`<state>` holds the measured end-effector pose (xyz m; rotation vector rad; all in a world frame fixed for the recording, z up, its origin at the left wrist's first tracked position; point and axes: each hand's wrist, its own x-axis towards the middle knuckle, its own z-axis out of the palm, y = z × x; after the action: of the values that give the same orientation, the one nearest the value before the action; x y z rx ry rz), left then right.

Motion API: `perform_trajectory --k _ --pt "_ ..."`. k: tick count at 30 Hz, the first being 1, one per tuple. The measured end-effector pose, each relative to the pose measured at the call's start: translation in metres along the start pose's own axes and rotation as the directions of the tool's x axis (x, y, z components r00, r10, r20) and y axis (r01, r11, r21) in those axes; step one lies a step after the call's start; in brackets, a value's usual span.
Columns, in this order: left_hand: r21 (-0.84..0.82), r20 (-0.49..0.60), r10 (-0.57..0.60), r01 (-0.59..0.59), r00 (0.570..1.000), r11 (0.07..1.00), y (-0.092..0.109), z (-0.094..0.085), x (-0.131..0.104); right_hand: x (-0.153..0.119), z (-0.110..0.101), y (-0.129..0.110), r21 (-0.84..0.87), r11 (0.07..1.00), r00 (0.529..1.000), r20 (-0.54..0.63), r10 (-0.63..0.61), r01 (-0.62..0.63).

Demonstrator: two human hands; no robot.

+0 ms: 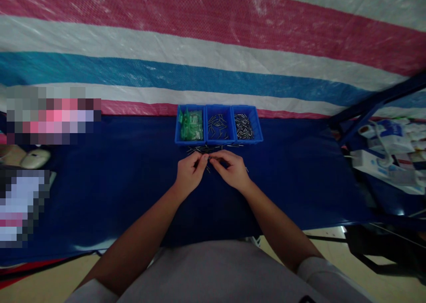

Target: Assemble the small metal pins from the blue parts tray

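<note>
Sheet (pixel 199 23) behind | table (pixel 116 183) below | bins (pixel 218 141) at table's back | my left hand (pixel 190 172) and right hand (pixel 233 169) meet in front, both pinching | pins (pixel 200 149) loose between bins and hands | part (pixel 209 158), mostly hidden, at my fingers' meeting point; I'd best squeeze lightly, keeping it straight, clear of pins

A: Held piece (pixel 209 158)?
B: Small, thin, dark; pinched between left hand (pixel 189 173) and right hand (pixel 234 171), largely hidden by them.
A: Loose rods (pixel 203 149)?
B: Slender, dark, metallic; strewn flat on the blue bench (pixel 296 174) just beyond both hands, several crossing. One lies between the hands.
</note>
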<state>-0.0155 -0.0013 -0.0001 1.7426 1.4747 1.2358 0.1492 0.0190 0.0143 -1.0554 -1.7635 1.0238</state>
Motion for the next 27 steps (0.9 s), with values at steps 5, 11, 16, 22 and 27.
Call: perform_trajectory --k 5,11,16,22,27 --pt "0.016 0.022 0.088 -0.088 0.996 0.996 -0.001 0.001 -0.001 -0.001 0.000 0.002 -0.067 0.996 0.998 0.008 -0.057 0.057" --pt "-0.034 0.040 0.083 -0.082 0.996 0.996 -0.002 0.003 -0.004 -0.002 0.007 0.007 0.264 0.951 0.980 -0.073 0.186 -0.160" --pt "-0.047 0.036 0.115 -0.114 0.993 0.992 -0.001 0.005 -0.004 -0.001 0.010 0.009 0.448 0.850 0.946 -0.031 0.324 -0.276" --pt "-0.015 0.001 0.106 -0.106 0.994 0.994 -0.002 0.006 -0.004 -0.002 0.010 0.006 0.478 0.823 0.943 0.034 0.332 -0.307" --pt "0.022 -0.014 0.091 -0.091 0.996 0.996 -0.003 0.005 -0.004 -0.001 0.007 0.005 0.455 0.846 0.956 0.044 0.290 -0.277"
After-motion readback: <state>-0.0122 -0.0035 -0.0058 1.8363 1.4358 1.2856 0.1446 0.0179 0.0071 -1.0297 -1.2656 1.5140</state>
